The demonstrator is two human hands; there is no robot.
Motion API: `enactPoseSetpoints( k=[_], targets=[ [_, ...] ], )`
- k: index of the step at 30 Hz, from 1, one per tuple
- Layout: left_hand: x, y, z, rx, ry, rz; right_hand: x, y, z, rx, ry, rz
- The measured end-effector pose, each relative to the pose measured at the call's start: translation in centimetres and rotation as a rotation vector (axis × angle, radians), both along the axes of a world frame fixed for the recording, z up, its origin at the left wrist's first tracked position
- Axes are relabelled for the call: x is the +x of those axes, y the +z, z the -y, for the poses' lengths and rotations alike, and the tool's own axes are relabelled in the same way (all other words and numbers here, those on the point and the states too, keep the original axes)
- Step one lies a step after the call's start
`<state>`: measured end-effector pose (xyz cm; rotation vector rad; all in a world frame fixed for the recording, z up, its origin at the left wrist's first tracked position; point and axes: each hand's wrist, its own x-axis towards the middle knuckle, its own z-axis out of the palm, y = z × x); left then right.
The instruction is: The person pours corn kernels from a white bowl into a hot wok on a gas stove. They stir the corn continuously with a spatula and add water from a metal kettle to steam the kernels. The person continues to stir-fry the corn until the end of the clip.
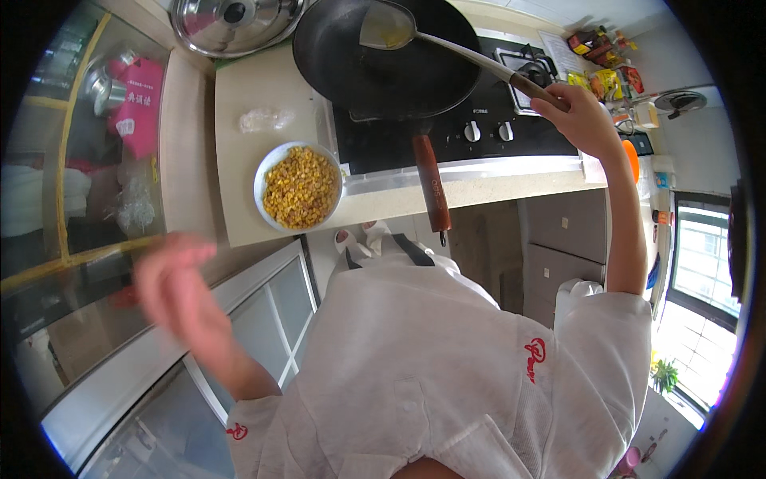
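Observation:
My right hand grips the wooden end of a long-handled metal spatula. The spatula's broad blade is over the far side of a black wok on the hob. A brown wooden wok handle sticks out past the counter's near edge, untouched by either hand. My left hand is raised at the left, off the counter, its fingers smeared by motion. Nearest to it on the counter stands a white bowl full of yellow corn-like kernels mixed with small brown bits.
A crumpled clear plastic piece lies behind the bowl. At the back left rests a steel lid. The black hob has a second burner on the right. Seasoning bottles and packets crowd the far right. A glass-fronted cabinet borders the left.

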<state>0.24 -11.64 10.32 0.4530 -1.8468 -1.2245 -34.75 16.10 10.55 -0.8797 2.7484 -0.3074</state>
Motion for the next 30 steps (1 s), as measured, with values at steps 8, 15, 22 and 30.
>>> enactPoseSetpoints(
  k=[8, 15, 22, 30],
  targets=[
    [6.4, -21.2, 6.2, 0.764, 0.328, 0.499, 4.1, 5.7, 2.3, 0.051, -0.004, -0.261],
    [6.0, -28.3, 6.2, 0.764, 0.173, 0.565, 3.3, 7.2, 3.4, 0.009, -0.016, -0.257],
    [5.4, -29.8, 6.2, 0.827, 0.083, 0.522, -0.6, 7.5, 4.8, 0.304, -0.32, 0.325],
    [5.3, -29.0, 6.8, 1.046, 0.179, 0.444, -0.2, 3.4, 9.5, 0.137, -0.325, 0.424]
  ],
)
